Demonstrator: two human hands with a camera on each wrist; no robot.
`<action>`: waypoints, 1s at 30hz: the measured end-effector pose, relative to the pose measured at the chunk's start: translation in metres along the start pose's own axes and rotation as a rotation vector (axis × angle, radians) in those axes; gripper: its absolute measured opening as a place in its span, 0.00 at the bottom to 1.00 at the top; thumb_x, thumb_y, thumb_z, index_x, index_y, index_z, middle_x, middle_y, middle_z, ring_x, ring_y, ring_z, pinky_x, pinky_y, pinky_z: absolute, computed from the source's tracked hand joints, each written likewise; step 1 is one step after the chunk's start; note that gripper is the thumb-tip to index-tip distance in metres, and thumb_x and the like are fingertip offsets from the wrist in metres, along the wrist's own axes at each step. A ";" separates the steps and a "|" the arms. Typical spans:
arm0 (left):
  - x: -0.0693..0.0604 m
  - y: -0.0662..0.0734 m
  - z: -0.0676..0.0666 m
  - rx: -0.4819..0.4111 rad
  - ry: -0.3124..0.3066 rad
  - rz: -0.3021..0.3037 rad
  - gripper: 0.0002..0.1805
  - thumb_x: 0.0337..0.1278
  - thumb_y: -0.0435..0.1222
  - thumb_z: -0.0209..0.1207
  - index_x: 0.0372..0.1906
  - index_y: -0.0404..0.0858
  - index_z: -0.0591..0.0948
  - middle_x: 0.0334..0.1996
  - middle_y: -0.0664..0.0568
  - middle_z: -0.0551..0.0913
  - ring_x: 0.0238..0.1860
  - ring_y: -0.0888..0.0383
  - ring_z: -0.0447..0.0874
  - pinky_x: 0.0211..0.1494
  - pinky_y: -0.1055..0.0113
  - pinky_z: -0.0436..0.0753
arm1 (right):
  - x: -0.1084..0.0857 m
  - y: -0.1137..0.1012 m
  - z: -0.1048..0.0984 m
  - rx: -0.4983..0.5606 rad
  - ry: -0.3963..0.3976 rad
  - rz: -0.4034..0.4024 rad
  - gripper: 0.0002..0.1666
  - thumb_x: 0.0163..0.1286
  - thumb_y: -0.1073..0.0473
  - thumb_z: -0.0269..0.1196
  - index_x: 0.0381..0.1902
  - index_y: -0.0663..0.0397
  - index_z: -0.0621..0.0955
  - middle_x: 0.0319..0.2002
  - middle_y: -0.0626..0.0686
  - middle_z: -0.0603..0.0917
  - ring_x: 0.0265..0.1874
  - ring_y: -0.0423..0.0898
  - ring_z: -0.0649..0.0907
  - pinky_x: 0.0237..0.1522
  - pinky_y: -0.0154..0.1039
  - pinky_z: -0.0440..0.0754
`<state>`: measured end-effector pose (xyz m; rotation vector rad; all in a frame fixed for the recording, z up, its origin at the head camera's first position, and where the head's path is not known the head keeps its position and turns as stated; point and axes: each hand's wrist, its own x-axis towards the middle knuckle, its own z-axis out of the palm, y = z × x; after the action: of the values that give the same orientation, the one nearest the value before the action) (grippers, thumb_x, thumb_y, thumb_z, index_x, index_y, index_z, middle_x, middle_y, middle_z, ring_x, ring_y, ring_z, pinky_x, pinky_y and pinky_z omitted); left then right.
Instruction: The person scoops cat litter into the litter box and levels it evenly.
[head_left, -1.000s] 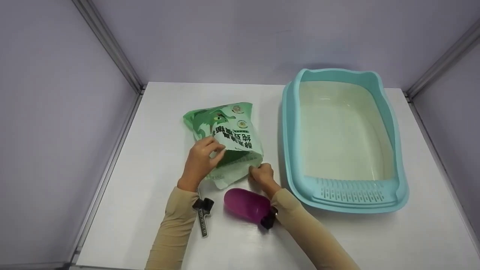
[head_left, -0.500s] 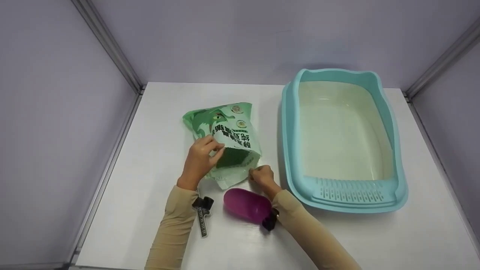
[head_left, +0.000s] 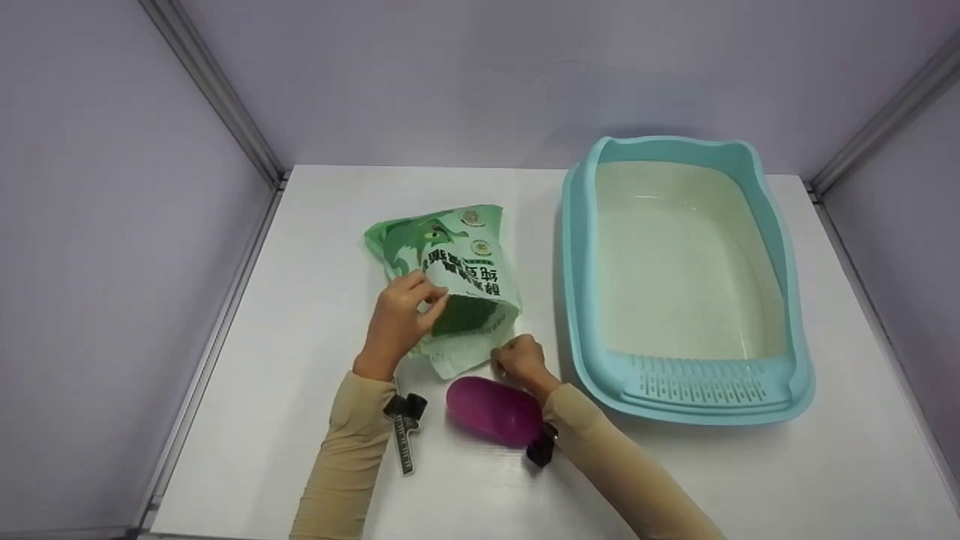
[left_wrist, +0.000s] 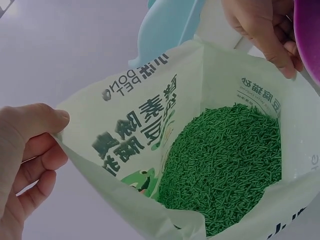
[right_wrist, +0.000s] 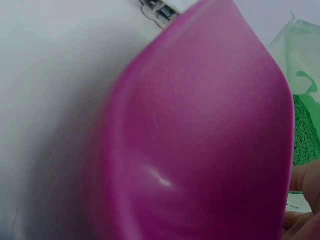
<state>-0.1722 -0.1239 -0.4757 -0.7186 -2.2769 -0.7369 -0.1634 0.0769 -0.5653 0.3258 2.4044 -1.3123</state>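
An opened green and white cat litter bag (head_left: 442, 232) lies on the table, its mouth towards me. Green litter pellets (left_wrist: 230, 160) fill its inside. My left hand (head_left: 403, 311) pinches the upper edge of the mouth between thumb and fingers and lifts it. With curled fingers, my right hand (head_left: 521, 358) pinches the lower edge near its right corner. Close below the bag, a purple scoop (head_left: 491, 409) lies beside my right wrist; its handle end is hidden under the wrist camera. In the right wrist view the scoop's bowl (right_wrist: 200, 125) covers most of the picture.
To the right stands a large light-blue litter box (head_left: 577, 262) with a pale inside and a slotted front step (head_left: 705, 382). A bag sealing clip (head_left: 405, 446) lies by my left wrist. Grey wall panels (head_left: 465, 82) surround the white table (head_left: 247, 375).
The mouth of the bag gapes wider and more pellets show. My right hand has shifted slightly down and left with the lower edge. The left hand has barely moved.
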 end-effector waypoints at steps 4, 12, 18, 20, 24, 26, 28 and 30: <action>0.000 -0.001 0.000 -0.018 0.020 0.007 0.03 0.48 0.28 0.68 0.25 0.34 0.85 0.23 0.49 0.77 0.27 0.57 0.81 0.31 0.66 0.81 | -0.007 -0.001 0.000 -0.033 0.018 -0.050 0.17 0.59 0.63 0.61 0.10 0.56 0.80 0.08 0.42 0.72 0.12 0.37 0.70 0.17 0.27 0.67; -0.002 -0.004 0.002 -0.048 0.024 0.008 0.03 0.46 0.26 0.68 0.25 0.33 0.85 0.22 0.49 0.77 0.26 0.57 0.81 0.30 0.67 0.81 | -0.023 -0.003 -0.004 -0.132 0.091 -0.172 0.13 0.66 0.58 0.61 0.26 0.63 0.83 0.24 0.57 0.86 0.19 0.41 0.78 0.25 0.32 0.76; -0.003 -0.005 0.001 -0.069 0.029 0.010 0.03 0.46 0.26 0.69 0.24 0.33 0.85 0.22 0.48 0.77 0.25 0.57 0.81 0.29 0.68 0.82 | -0.036 0.003 -0.005 -0.158 0.134 -0.314 0.13 0.67 0.58 0.60 0.28 0.64 0.80 0.26 0.60 0.85 0.25 0.47 0.80 0.31 0.38 0.78; -0.003 -0.005 0.000 -0.070 0.032 0.014 0.03 0.46 0.26 0.69 0.24 0.33 0.85 0.22 0.48 0.77 0.25 0.57 0.81 0.29 0.68 0.81 | -0.039 0.007 -0.006 -0.165 0.142 -0.345 0.13 0.68 0.58 0.59 0.28 0.63 0.80 0.24 0.59 0.84 0.23 0.45 0.78 0.29 0.37 0.77; -0.004 -0.005 -0.001 -0.076 0.031 0.012 0.03 0.46 0.26 0.68 0.25 0.34 0.85 0.22 0.48 0.77 0.25 0.56 0.80 0.29 0.67 0.81 | -0.044 0.014 -0.005 -0.175 0.155 -0.379 0.13 0.68 0.58 0.59 0.28 0.61 0.79 0.23 0.56 0.82 0.22 0.41 0.74 0.29 0.35 0.75; -0.005 -0.006 -0.001 -0.079 0.028 0.009 0.02 0.46 0.26 0.68 0.25 0.33 0.85 0.22 0.48 0.77 0.25 0.56 0.81 0.29 0.66 0.81 | -0.045 0.018 -0.005 -0.166 0.153 -0.396 0.13 0.69 0.58 0.59 0.28 0.62 0.80 0.24 0.55 0.82 0.23 0.41 0.74 0.29 0.35 0.75; -0.005 -0.006 -0.002 -0.084 0.026 0.005 0.02 0.46 0.26 0.68 0.25 0.33 0.85 0.22 0.48 0.78 0.25 0.56 0.81 0.29 0.66 0.81 | -0.048 0.021 -0.006 -0.159 0.144 -0.409 0.13 0.69 0.58 0.58 0.29 0.62 0.80 0.24 0.55 0.82 0.24 0.41 0.74 0.30 0.34 0.75; -0.005 -0.006 -0.002 -0.084 0.026 0.005 0.02 0.46 0.26 0.68 0.26 0.33 0.85 0.22 0.48 0.78 0.25 0.56 0.81 0.29 0.66 0.81 | -0.050 0.026 -0.007 -0.155 0.132 -0.428 0.13 0.70 0.58 0.58 0.29 0.62 0.80 0.25 0.56 0.82 0.25 0.41 0.75 0.31 0.35 0.76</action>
<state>-0.1724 -0.1309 -0.4797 -0.7483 -2.2311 -0.8389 -0.1104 0.0960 -0.5593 -0.1621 2.7739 -1.2906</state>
